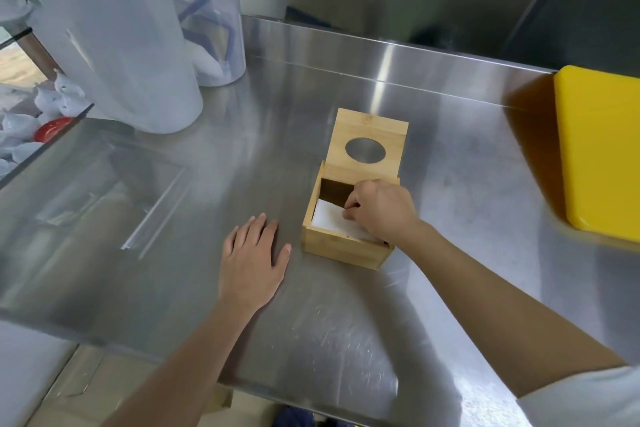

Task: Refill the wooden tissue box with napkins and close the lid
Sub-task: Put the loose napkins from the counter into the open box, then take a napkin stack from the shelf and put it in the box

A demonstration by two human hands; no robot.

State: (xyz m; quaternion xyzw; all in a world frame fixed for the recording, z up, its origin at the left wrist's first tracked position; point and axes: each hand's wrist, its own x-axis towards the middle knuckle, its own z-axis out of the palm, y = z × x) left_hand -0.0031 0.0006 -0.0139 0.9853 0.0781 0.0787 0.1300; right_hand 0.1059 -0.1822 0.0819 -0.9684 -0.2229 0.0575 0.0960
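A square wooden tissue box [341,248] stands on the steel counter, right of centre. Its hinged lid [372,135], with an oval hole in it, stands open and leans back. White napkins [329,217] lie inside the box. My right hand [381,210] reaches into the box from the right, fingers curled down onto the napkins. My left hand [252,258] lies flat on the counter just left of the box, fingers spread, holding nothing and not touching the box.
Two tall translucent plastic containers [138,45] stand at the back left. A yellow tray [602,156] lies at the right edge. A glass panel [41,149] at the left covers white bags and a red lid. A steel backsplash [381,45] runs behind the counter.
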